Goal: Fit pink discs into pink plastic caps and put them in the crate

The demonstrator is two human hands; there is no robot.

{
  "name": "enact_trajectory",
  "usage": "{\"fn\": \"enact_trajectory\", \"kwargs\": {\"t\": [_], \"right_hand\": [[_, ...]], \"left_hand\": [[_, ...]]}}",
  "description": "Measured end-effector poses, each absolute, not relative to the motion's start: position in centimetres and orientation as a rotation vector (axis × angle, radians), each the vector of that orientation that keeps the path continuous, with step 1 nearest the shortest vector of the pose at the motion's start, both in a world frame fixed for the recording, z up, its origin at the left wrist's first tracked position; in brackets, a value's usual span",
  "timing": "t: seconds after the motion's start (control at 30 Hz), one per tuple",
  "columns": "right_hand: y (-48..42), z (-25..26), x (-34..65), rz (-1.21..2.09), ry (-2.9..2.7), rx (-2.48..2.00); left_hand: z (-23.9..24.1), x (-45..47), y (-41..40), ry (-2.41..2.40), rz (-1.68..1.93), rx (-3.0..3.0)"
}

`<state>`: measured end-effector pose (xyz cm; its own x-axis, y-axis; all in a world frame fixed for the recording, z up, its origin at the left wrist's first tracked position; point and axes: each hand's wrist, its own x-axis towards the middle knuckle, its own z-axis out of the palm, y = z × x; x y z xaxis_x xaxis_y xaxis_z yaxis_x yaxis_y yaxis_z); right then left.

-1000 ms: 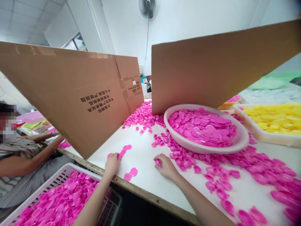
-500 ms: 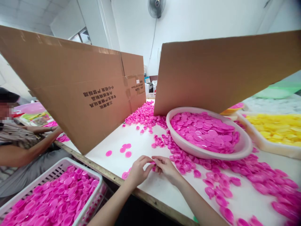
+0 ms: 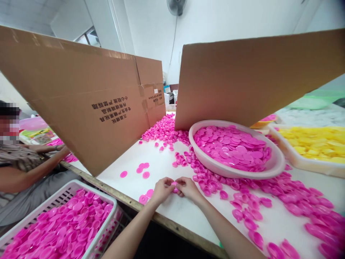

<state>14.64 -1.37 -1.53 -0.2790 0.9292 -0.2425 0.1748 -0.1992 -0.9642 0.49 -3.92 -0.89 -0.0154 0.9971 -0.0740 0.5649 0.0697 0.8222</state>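
Left grip [image 3: 163, 190] and right grip [image 3: 188, 187], well apart a second ago, now brought together; pink piece [image 3: 175, 185] pinched by both, over the desk [image 3: 185, 217]. Loose discs [image 3: 142, 199] scattered left of the left grip. Piece's shape mostly hidden within the two grips.

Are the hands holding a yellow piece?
No, the left hand and right hand meet around a pink piece, while yellow pieces sit in the tray.

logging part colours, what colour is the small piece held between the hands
The small plastic piece is bright pink, best seen in the head view.
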Motion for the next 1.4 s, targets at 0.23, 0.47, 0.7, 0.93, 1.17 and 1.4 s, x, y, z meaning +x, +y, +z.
{"fn": "enact_trajectory", "kwargs": {"t": [0.23, 0.47, 0.7, 0.93, 1.17, 1.4], "right_hand": [[-1.6, -1.4, 14.5, 1.582, -1.463, -1.445], [-0.9, -1.2, 14.7, 1.776, -1.358, -1.447], [-0.4, -2.1, 14.9, 1.739, -1.421, -1.462], [-2.7, -1.0, 14.5, 1.437, -1.691, -1.3], [-1.0, 1.2, 18.5, 0.334, -2.146, -1.553], [-0.1, 0.3, 19.4, 0.11, -2.258, -1.724]], "left_hand": [[0.6, 0.6, -2.2, 1.826, 0.501, 1.68], [-0.2, 3.8, -1.0, 2.186, 0.293, 1.948], [-0.1, 3.7, -1.7, 2.216, 0.351, 2.113], [2.9, 1.4, -3.7, 2.092, 0.265, 2.093], [11.0, -16.4, -13.6, 2.946, 0.158, 1.495], [7.6, -18.6, -13.6, 2.843, 0.159, 1.678]]}}
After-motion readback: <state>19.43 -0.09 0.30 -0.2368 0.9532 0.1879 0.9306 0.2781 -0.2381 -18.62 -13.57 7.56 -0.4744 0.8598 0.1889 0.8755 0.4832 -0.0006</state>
